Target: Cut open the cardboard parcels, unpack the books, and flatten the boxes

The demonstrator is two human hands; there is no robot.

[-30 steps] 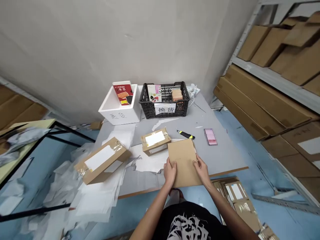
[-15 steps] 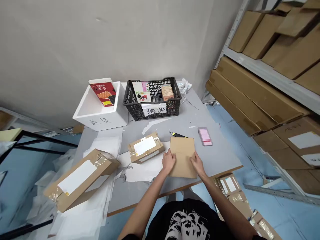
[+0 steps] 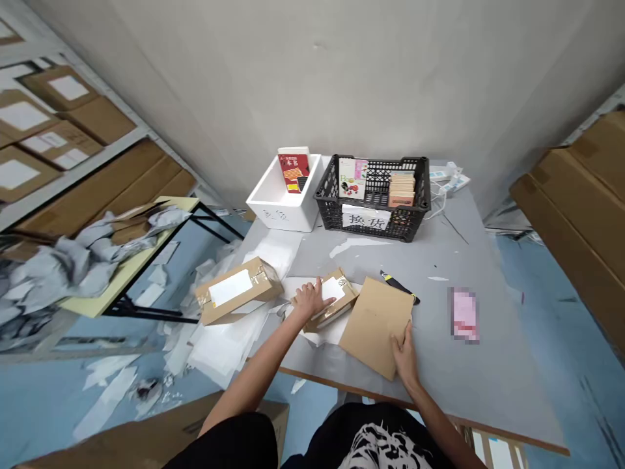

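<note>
My left hand [image 3: 312, 301] lies over the small cardboard box [image 3: 346, 286] with its fingers spread. This box carries a white label and clear tape, and my hand covers its left part. A flat brown cardboard piece [image 3: 375, 326] is tilted beside it, its right edge held between the thumb and fingers of my right hand [image 3: 405, 355]. Just behind this piece lies a black and yellow utility knife [image 3: 398, 284], partly covered by it. A longer taped cardboard box [image 3: 239, 290] with a white label sits at the table's left.
A white foam box [image 3: 288, 215] with a red book and a black crate [image 3: 375, 218] with books stand at the back of the grey table [image 3: 439, 391]. A pixelated pink item [image 3: 464, 314] lies right. Left are a yellow side table [image 3: 92, 301] and shelves of cartons.
My left hand has let go of the cardboard piece and moved left onto the small box. My right hand keeps the piece, which has turned askew. The view has swung left.
</note>
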